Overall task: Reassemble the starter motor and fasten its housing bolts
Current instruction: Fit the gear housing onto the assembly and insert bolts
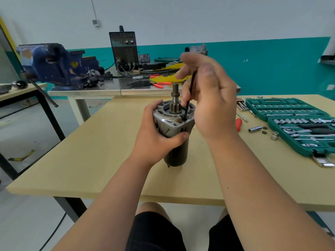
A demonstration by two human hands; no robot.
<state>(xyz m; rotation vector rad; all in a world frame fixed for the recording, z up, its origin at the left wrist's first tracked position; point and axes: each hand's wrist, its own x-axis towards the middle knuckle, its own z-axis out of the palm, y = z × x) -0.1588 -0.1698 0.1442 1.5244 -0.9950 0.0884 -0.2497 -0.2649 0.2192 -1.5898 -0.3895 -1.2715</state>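
We judge this the bolt-fastening step. Our left hand (155,131) grips the starter motor (174,127), upright on the table (90,151). Our right hand (212,98) pinches a hex key (189,98), its tip in the end cover. Next we turn it, kept straight.

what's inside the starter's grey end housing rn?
Shaft stands up at the end housing's centre. Thin black key, held by the right hand, dips in near the front rim. Its tip and any bolt there are hidden.
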